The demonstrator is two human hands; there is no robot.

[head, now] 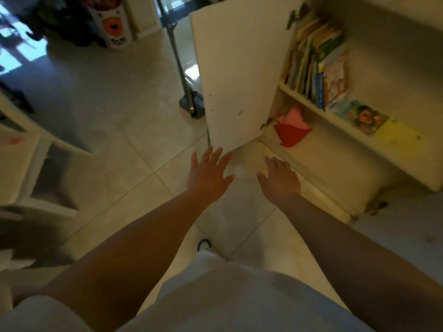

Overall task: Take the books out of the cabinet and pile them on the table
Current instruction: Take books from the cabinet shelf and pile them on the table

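Note:
A white cabinet stands at the right with its door swung open. On its upper shelf a row of colourful books stands upright, and a picture book with a yellow one lies flat at the shelf's front. My left hand reaches out over the floor just below the door's bottom edge, fingers spread and empty. To its right, my right hand is also stretched out and empty, near the cabinet's base. Both hands are well short of the books.
Red and pink cloth items lie on the lower shelf. A white table or shelf unit stands at the left. A thin metal pole on a dark base stands behind the door. A white bin with an orange print sits far back. The floor is tiled.

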